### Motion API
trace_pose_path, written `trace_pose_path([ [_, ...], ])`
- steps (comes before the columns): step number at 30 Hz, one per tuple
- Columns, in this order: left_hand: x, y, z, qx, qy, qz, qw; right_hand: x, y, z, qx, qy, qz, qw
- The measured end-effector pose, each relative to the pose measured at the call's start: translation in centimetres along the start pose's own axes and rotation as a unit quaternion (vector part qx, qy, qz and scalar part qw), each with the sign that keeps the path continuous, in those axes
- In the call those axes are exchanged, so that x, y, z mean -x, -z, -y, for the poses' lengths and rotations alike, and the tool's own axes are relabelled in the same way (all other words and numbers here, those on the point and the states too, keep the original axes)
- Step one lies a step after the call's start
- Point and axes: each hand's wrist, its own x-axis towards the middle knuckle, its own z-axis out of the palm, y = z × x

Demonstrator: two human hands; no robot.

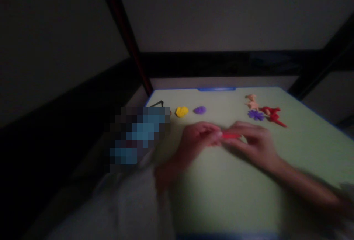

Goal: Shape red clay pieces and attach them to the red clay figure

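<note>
Over the middle of the table, my left hand (195,138) and my right hand (258,142) come together on a narrow red piece of modelling clay (231,135). My left fingers pinch its left end, while my right thumb and fingers close on it from the other side. Part of the red clay is hidden behind the fingers, and the hands are slightly blurred. Beyond my left hand lie a yellow clay lump (181,111) and a smooth purple clay lump (200,110).
Farther right lie red clay pieces (273,114), a spiky purple clay shape (256,115) and peach-coloured clay pieces (252,101). The pale green table (226,192) has a blue edge. A pixelated bluish object (141,133) sits at the left. Dark walls surround the table.
</note>
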Motion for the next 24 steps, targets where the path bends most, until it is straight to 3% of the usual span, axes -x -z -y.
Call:
trace_pose_path([
  [3,-0.10,0.24,0.29,0.078,0.054,0.027,0.995,0.16,-0.01,0.00,-0.026,-0.002,-0.011,1.000],
  [9,0.16,0.48,0.40,0.047,0.082,0.091,0.991,0.37,-0.31,0.22,-0.046,-0.005,-0.006,0.999],
  [24,0.30,0.09,0.72,0.021,0.070,0.076,0.994,0.60,-0.55,0.63,-0.012,0.014,0.010,1.000],
])
